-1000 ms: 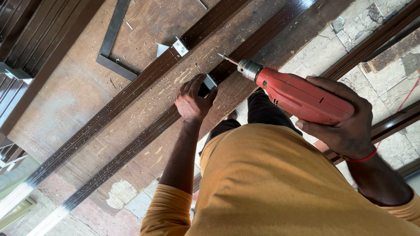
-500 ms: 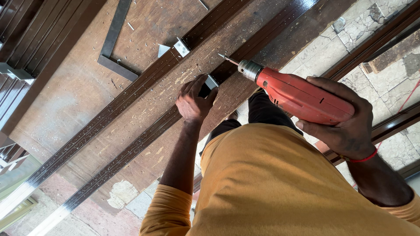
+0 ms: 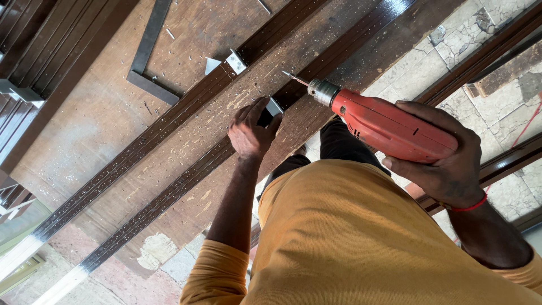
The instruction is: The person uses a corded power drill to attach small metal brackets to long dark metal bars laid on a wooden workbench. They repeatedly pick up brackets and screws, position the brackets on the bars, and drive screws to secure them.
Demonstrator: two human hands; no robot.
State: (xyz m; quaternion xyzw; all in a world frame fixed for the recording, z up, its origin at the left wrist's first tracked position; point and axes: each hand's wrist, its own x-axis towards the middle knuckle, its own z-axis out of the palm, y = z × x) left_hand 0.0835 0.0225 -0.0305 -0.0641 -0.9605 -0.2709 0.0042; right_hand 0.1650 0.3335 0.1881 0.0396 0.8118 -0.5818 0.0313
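Note:
My left hand presses on a small silver metal bracket that sits against a long brown metal profile. In my right hand is a red electric drill. Its bit points up and to the left, and the tip hangs just above the wooden board, a little right of the bracket. A second brown profile runs parallel to the first, with another silver bracket fixed on it. My yellow shirt fills the lower part of the view.
A dark flat L-shaped metal piece lies on the board, which is strewn with metal shavings. More brown profiles are stacked at the upper left. Others lie at the right on the stone floor.

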